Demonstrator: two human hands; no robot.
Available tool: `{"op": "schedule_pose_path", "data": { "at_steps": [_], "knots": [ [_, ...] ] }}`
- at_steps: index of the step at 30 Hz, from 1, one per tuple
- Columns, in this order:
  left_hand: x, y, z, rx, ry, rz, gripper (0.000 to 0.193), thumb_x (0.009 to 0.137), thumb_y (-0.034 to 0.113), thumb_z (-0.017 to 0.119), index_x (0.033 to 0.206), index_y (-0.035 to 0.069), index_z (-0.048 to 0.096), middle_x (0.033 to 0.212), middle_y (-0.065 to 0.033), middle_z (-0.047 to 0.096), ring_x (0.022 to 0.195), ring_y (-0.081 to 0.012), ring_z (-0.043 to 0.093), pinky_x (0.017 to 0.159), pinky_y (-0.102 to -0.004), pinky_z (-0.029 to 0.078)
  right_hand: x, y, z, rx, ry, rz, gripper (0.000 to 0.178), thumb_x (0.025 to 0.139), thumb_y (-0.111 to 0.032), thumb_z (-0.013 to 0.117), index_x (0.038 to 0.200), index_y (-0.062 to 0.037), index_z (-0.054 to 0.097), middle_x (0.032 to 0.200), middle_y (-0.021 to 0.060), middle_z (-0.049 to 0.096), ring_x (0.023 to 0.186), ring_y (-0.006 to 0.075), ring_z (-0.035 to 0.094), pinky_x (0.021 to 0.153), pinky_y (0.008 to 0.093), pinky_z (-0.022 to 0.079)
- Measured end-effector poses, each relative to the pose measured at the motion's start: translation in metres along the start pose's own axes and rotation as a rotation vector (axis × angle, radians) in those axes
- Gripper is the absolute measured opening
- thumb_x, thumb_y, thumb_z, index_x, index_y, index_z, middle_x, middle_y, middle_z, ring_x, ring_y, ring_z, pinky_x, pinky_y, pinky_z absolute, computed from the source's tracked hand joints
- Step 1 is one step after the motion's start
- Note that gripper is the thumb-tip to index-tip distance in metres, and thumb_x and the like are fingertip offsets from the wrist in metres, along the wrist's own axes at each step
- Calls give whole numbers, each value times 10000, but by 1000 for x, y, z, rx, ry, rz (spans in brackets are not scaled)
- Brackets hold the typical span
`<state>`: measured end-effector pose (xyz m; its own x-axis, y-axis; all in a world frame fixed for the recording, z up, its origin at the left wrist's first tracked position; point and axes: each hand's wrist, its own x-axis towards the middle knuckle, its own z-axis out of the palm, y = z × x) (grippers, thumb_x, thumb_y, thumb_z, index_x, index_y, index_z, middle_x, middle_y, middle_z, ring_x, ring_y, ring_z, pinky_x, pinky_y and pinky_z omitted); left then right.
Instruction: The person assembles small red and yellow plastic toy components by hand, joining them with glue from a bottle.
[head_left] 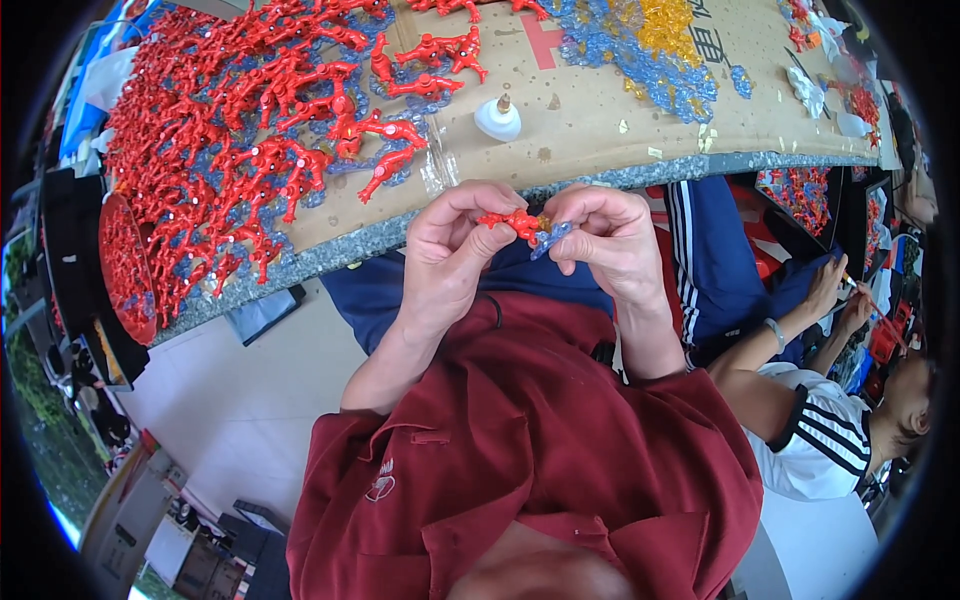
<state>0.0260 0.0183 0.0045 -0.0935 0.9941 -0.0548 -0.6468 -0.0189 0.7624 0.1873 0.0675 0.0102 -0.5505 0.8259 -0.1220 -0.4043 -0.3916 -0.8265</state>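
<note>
Between thumb and fingers, my left hand [455, 240] grips a small red plastic toy figure [512, 222]. My right hand [605, 235] pinches a clear blue plastic piece [550, 240], which meets the figure's right end. A bit of yellow shows where the two parts touch. Both hands are above my lap, just in front of the table edge. Fingertips cover part of each piece, so how they join cannot be made out.
Many red figures [270, 90] on blue pieces pile up across the table's left. A small white bottle [498, 119] stands on the cardboard cover [580, 145]. Loose blue pieces [670, 85] and yellow pieces [665, 25] lie beyond. At right, a co-worker's hand [828, 288] holds a thin tool.
</note>
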Motion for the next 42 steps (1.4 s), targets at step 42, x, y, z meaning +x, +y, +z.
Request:
{"op": "schedule_pose_path", "data": {
  "at_steps": [42],
  "knots": [
    [7, -11, -26, -59, -258, 55, 109, 640, -20, 682, 714, 32, 621, 835, -113, 652, 859, -266, 581, 754, -377, 472, -8, -4, 29, -852, -20, -695, 230, 576, -19, 736, 780, 7, 635, 730, 106, 613, 619, 222, 595, 534, 286, 475]
  ]
}}
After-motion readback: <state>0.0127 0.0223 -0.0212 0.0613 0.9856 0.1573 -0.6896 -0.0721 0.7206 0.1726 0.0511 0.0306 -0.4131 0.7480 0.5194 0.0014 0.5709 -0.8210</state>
